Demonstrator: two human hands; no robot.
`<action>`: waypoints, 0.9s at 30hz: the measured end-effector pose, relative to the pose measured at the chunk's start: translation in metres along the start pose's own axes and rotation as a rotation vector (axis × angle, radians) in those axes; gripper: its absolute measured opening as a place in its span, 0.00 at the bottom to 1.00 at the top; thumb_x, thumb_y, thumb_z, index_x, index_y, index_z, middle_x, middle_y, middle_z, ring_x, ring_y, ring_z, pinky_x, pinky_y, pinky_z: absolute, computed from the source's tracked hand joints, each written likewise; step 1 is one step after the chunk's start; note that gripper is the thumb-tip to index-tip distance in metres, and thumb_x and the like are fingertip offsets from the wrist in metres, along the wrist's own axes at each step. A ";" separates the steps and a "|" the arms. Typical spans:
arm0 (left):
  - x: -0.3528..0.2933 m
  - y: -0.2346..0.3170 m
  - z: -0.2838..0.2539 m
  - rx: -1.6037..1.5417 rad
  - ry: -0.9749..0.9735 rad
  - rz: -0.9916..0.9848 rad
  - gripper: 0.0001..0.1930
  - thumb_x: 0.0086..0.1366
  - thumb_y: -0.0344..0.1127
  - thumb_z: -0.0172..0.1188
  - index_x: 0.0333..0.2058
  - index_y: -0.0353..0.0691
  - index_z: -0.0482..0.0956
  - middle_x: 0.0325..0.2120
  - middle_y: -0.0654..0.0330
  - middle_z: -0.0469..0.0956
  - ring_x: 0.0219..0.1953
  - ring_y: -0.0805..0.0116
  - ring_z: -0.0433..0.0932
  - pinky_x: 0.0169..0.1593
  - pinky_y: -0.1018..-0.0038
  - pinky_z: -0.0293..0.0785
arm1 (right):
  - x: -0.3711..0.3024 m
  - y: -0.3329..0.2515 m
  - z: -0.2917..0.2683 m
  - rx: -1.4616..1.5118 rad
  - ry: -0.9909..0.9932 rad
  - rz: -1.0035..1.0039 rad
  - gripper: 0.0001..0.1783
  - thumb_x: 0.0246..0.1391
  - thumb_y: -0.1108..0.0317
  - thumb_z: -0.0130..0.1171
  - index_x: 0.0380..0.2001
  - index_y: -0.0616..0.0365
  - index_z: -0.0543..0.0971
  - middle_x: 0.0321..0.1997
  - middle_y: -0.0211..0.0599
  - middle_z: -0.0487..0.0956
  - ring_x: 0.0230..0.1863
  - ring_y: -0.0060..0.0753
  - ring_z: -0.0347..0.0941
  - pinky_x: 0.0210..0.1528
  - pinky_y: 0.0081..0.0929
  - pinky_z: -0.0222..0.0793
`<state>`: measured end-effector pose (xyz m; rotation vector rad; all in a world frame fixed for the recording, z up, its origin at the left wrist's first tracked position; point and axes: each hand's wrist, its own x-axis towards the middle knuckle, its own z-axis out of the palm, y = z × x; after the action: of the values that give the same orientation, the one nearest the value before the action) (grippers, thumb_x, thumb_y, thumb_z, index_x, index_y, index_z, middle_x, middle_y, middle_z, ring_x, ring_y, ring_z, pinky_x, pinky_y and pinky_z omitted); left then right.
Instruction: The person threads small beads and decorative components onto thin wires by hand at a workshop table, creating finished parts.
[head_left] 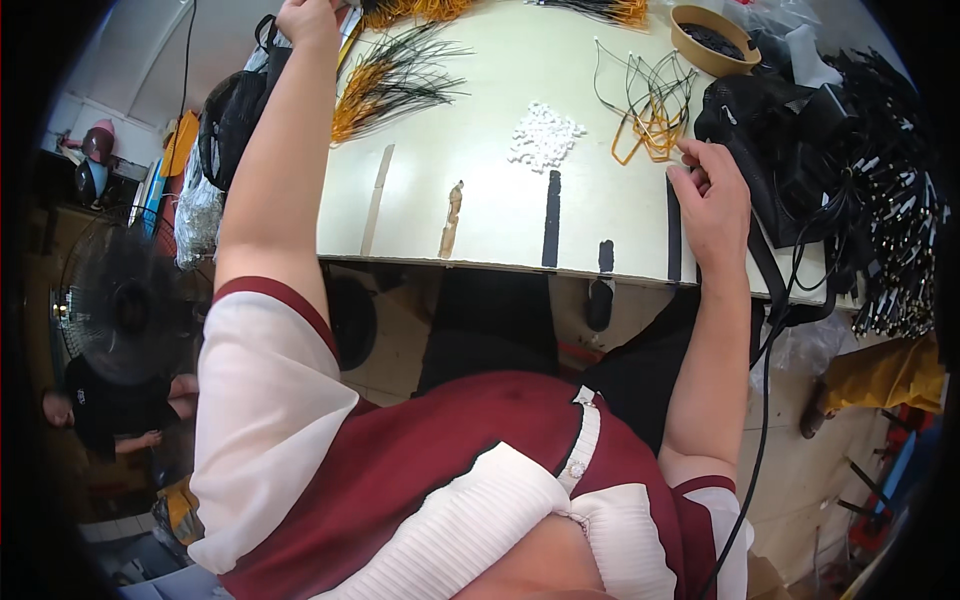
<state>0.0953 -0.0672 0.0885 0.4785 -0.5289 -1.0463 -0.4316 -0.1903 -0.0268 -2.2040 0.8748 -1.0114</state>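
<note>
My left hand point(305, 20) reaches to the far left of the table, cut by the picture's upper edge. Its fingers are bent beside a black bag, and I cannot make out what they touch. My right hand point(712, 190) rests over the table's right side, fingers curled and thumb near the index fingertip. Whatever lies inside the curl is hidden. Just beyond those fingertips lie looped orange and black cords point(655, 115). Left of them is a heap of small white pieces point(545, 136). A fanned bundle of orange and black cords point(385, 85) lies nearer my left forearm.
Dark and tan strips point(552, 220) mark the near part of the pale table point(490, 215). At the back right stands a tan bowl point(690, 58) of black pieces. A black bag point(770, 120) and many hanging black cords point(890, 220) crowd the right edge. A fan point(125, 300) stands left.
</note>
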 end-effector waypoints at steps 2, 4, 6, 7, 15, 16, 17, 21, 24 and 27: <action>0.026 -0.023 0.012 0.657 0.795 0.791 0.12 0.61 0.20 0.57 0.44 0.38 0.76 0.26 0.61 0.75 0.17 0.70 0.70 0.19 0.75 0.67 | 0.000 0.000 0.000 0.018 -0.001 0.013 0.16 0.50 0.75 0.63 0.45 0.63 0.80 0.34 0.32 0.75 0.28 0.22 0.65 0.33 0.20 0.65; 0.031 -0.027 0.017 0.806 0.705 0.851 0.14 0.60 0.18 0.57 0.44 0.38 0.76 0.27 0.59 0.76 0.19 0.69 0.72 0.20 0.74 0.69 | -0.001 0.001 -0.002 -0.002 -0.004 0.022 0.16 0.50 0.75 0.63 0.45 0.64 0.80 0.34 0.32 0.75 0.28 0.22 0.65 0.34 0.20 0.65; 0.041 -0.032 0.014 1.105 0.503 0.966 0.17 0.57 0.16 0.58 0.45 0.38 0.77 0.28 0.57 0.78 0.23 0.68 0.76 0.23 0.70 0.73 | -0.002 0.002 -0.007 -0.027 0.002 0.034 0.16 0.50 0.75 0.63 0.45 0.64 0.80 0.33 0.32 0.75 0.28 0.22 0.65 0.34 0.20 0.65; 0.021 0.051 -0.037 1.279 0.447 0.900 0.20 0.57 0.15 0.56 0.47 0.40 0.77 0.29 0.56 0.78 0.27 0.66 0.77 0.28 0.68 0.76 | 0.006 -0.017 0.005 0.066 -0.049 -0.064 0.16 0.51 0.75 0.63 0.45 0.64 0.80 0.33 0.32 0.75 0.28 0.21 0.66 0.34 0.20 0.65; 0.030 -0.078 0.017 0.847 0.188 0.347 0.11 0.66 0.24 0.56 0.47 0.37 0.79 0.30 0.59 0.80 0.32 0.69 0.80 0.34 0.77 0.75 | 0.008 -0.022 -0.004 0.103 0.096 -0.027 0.13 0.53 0.77 0.61 0.43 0.64 0.80 0.34 0.29 0.75 0.30 0.18 0.66 0.36 0.18 0.65; 0.012 -0.111 0.061 0.870 0.116 0.352 0.11 0.68 0.26 0.56 0.47 0.37 0.79 0.29 0.61 0.80 0.31 0.71 0.79 0.35 0.79 0.74 | 0.011 -0.030 -0.009 0.134 0.156 -0.084 0.13 0.53 0.78 0.61 0.43 0.63 0.80 0.35 0.28 0.75 0.30 0.18 0.66 0.37 0.17 0.65; 0.000 -0.109 0.072 0.946 0.103 0.360 0.12 0.70 0.28 0.56 0.50 0.36 0.79 0.27 0.65 0.76 0.30 0.75 0.75 0.35 0.80 0.72 | 0.021 -0.050 -0.006 0.169 0.109 -0.135 0.13 0.54 0.77 0.61 0.44 0.63 0.80 0.36 0.28 0.76 0.31 0.17 0.67 0.38 0.17 0.65; -0.013 -0.133 0.089 1.442 -0.368 0.430 0.24 0.68 0.25 0.54 0.63 0.36 0.67 0.26 0.65 0.73 0.30 0.75 0.72 0.36 0.78 0.70 | 0.069 -0.095 0.027 0.346 0.038 -0.230 0.10 0.57 0.76 0.60 0.42 0.64 0.79 0.36 0.29 0.77 0.32 0.17 0.70 0.37 0.17 0.66; -0.040 -0.166 0.142 1.856 -0.444 0.367 0.39 0.67 0.23 0.51 0.72 0.39 0.43 0.27 0.54 0.76 0.29 0.64 0.74 0.41 0.69 0.73 | 0.098 -0.106 0.050 0.517 -0.046 -0.107 0.18 0.54 0.72 0.63 0.49 0.65 0.78 0.43 0.37 0.78 0.35 0.23 0.73 0.40 0.22 0.70; -0.051 -0.182 0.149 1.736 -0.646 0.644 0.41 0.67 0.24 0.52 0.72 0.38 0.39 0.29 0.51 0.77 0.30 0.59 0.75 0.41 0.66 0.74 | 0.103 -0.108 0.060 0.600 -0.076 -0.190 0.11 0.54 0.76 0.63 0.41 0.63 0.82 0.37 0.36 0.78 0.37 0.26 0.75 0.40 0.22 0.71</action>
<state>-0.1406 -0.1157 0.0850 1.3367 -2.0172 0.1775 -0.2968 -0.1860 0.0599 -1.8090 0.2712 -1.0953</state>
